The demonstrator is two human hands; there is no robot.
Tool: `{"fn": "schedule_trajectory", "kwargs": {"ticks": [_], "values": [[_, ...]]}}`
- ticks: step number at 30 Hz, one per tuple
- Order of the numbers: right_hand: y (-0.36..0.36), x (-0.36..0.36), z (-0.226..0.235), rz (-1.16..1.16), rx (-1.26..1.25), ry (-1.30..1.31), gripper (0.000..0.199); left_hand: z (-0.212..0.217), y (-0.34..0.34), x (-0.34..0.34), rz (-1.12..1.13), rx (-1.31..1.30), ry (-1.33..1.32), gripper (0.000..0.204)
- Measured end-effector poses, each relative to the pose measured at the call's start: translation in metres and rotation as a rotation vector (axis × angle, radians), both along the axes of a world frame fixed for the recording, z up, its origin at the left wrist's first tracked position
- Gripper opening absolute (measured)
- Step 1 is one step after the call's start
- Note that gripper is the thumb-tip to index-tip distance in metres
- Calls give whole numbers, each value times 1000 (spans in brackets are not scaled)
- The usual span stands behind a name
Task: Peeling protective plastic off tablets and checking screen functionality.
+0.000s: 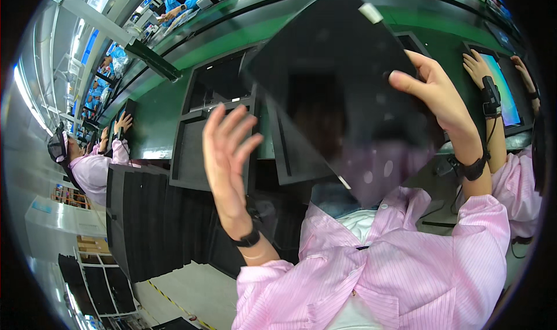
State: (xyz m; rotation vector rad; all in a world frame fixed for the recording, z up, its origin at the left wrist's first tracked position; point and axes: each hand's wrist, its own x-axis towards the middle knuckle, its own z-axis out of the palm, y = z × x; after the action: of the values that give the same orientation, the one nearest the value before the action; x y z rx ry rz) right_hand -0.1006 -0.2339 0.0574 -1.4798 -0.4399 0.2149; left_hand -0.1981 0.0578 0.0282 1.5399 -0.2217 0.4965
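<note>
Head cam: R hand (432,89) has dark panel (325,69) up, L hand (229,141) free

R hand pinches dark panel at its R edge, thumb on the near face, other fingers partly hidden behind. Panel is in the air, tilted corner-up, in front of the chest & above the bench (154,124); white tab (371,13) on its upper edge, pinkish reflection low on its face. L hand empty, fingers spread, palm up-ish, near panel's L corner; looks apart from it, depth hard to tell. Behind L hand: blk tray (193,141), w/ another, glossy-topped tray (217,80) just beyond. 3rd tray (284,161) partly hidden by panel. Blk stack (156,220) L of the L forearm. Dark band on each wrist. Far R, co-worker's hands (477,70) at a lit screen (506,92); far L, 2nd co-worker (90,170) in pink at same bench
</note>
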Motion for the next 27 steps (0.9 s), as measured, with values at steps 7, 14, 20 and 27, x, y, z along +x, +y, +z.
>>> {"fn": "schedule_trajectory", "kwargs": {"ticks": [7, 14, 20, 27], "values": [[-9, 24, -76, -112, 515, 425, 32, -33, -88, -7, -190, -237, -163, 123], [-3, 19, -102, -93, 392, 533, 25, -33, -91, -3, 9, 65, -178, 64], [5, 15, -114, -62, 480, 625, 27, -39, -92, -7, -28, 83, -146, 60], [0, 19, -126, -100, 504, 542, 27, -42, -87, -3, -95, 74, -176, 58]]}}
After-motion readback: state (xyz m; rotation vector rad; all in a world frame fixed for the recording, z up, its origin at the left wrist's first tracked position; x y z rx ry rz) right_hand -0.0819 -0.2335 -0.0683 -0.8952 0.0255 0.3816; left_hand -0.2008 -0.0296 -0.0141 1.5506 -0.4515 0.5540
